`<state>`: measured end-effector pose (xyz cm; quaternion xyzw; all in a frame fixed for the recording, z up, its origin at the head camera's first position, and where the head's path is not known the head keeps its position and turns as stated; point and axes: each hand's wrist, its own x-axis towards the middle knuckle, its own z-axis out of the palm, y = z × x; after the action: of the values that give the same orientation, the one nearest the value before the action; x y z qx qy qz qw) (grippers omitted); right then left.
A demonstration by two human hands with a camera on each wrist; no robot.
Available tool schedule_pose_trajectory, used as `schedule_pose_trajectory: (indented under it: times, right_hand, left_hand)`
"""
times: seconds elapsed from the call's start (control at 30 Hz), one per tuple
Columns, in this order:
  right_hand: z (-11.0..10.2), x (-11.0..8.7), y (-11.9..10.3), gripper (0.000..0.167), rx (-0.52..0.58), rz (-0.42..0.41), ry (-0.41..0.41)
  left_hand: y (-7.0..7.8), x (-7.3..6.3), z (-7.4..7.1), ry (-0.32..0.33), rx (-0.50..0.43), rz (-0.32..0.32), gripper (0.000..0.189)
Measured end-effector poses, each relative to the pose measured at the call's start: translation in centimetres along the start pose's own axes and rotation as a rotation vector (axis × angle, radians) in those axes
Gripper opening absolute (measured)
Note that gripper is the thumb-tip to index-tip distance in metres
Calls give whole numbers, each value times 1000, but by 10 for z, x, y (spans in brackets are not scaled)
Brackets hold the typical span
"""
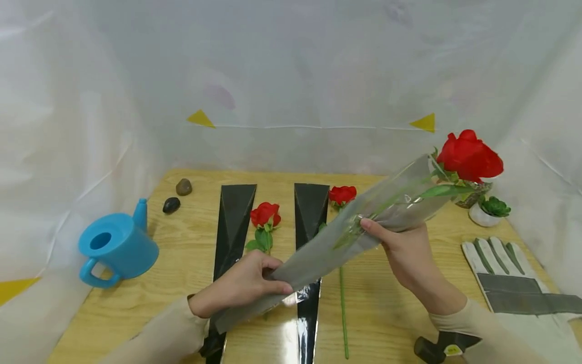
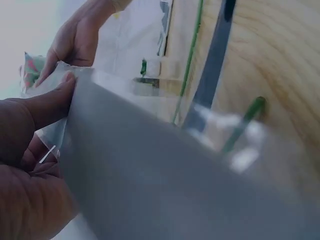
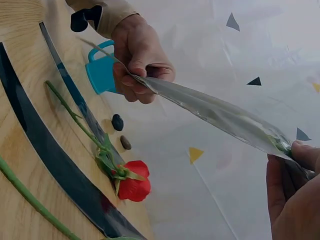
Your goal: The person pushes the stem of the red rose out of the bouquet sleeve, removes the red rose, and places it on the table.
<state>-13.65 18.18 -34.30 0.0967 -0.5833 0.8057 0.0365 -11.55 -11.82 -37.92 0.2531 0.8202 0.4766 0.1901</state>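
A grey, clear-fronted flower sleeve (image 1: 313, 263) slants up to the right above the table with a red rose (image 1: 470, 156) in it. The bloom and some leaves stick out of its wide top. My left hand (image 1: 247, 278) pinches the narrow lower part between thumb and fingers. Higher up, my right hand (image 1: 411, 258) grips the sleeve, thumb on the clear front and fingers behind. Below lie two black flower sleeves (image 1: 234, 217), with one red rose (image 1: 265, 215) between them. Another red rose (image 1: 343, 194) lies right of them, partly covered by the raised sleeve.
On the left stands a blue watering can (image 1: 123, 247), with a black stone (image 1: 171, 205) and a brown stone (image 1: 184, 187) behind it. A potted succulent (image 1: 494, 207) and a white-and-grey glove (image 1: 514, 278) are on the right. White sheeting (image 1: 309, 146) encloses the back and sides.
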Motion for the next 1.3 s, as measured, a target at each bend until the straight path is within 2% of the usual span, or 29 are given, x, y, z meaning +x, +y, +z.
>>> schedule_pose_trajectory:
  times: [0.3,0.5,0.63,0.8,0.97,1.13,1.23,1.3]
  right_hand:
    - [-9,3,-13,52,118,-30,19]
    - [-13,5,-13,56,155,-78,24]
    - [-10,5,-7,58,121,-101,-11]
    - [-3,3,0,56,73,-87,-28]
    - [5,0,6,61,-69,-38,-30]
    - [13,-6,13,57,-227,17,-9]
    - [15,-9,18,54,-247,29,-23]
    - [15,-9,20,53,-219,36,-48]
  left_hand:
    - [3,-2,-11,-62,63,39,6]
    - [2,-4,-13,-38,104,70,4]
    - [4,-3,-11,-24,108,83,5]
    - [7,-1,-8,-9,119,85,11]
    - [11,1,-4,-17,109,90,8]
    - [13,3,-1,6,94,87,7]
    - [13,4,0,2,84,93,6]
    - [13,5,0,-13,75,95,1]
